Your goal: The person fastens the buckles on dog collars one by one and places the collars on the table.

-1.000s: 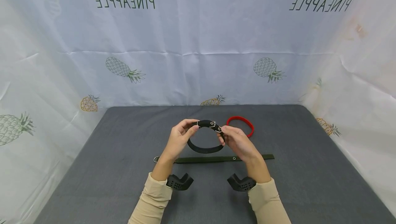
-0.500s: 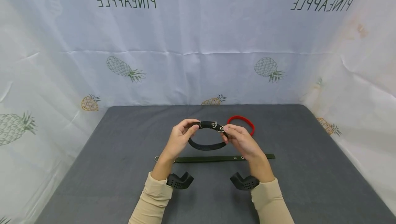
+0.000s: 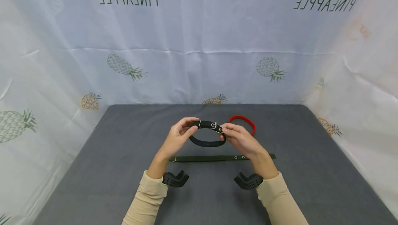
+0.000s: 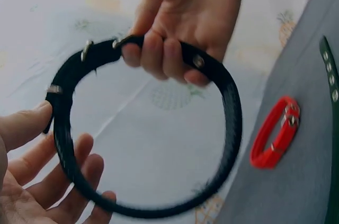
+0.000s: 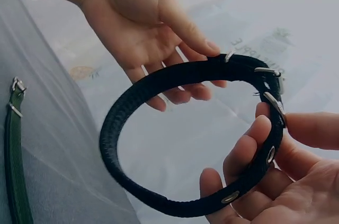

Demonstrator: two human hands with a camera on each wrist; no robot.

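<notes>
The black collar (image 3: 207, 144) hung in the air above the table, closed into a loop and held between the two hands. Its buckle (image 3: 214, 125) sat on the upper stretch of the band, between the hands and nearer the right one. The left hand (image 3: 178, 138) pinched the band at the metal keeper (image 5: 229, 56), thumb on the outer face and fingers loosely spread behind it. The right hand (image 3: 244, 142) gripped the other side, its fingers curled round the band just beside a metal loop (image 5: 274, 106); two eyelets showed along that stretch in the right wrist view. Below the black collar, the green collar (image 3: 205, 158) lay out straight across the table (image 3: 102, 176), its eyelets toward the right, and both forearms passed over it. Behind the right hand, and partly hidden by it, the red collar (image 3: 240, 117) rested on the table as a closed loop. Each wrist bore a dark camera mount, the left one (image 3: 176, 179) and the right one (image 3: 248, 180) both well apart from the collars. Light sleeves covered the forearms. A pale cloth (image 3: 199, 28) printed with pineapples and mirrored lettering hung behind the table and along its sides.
</notes>
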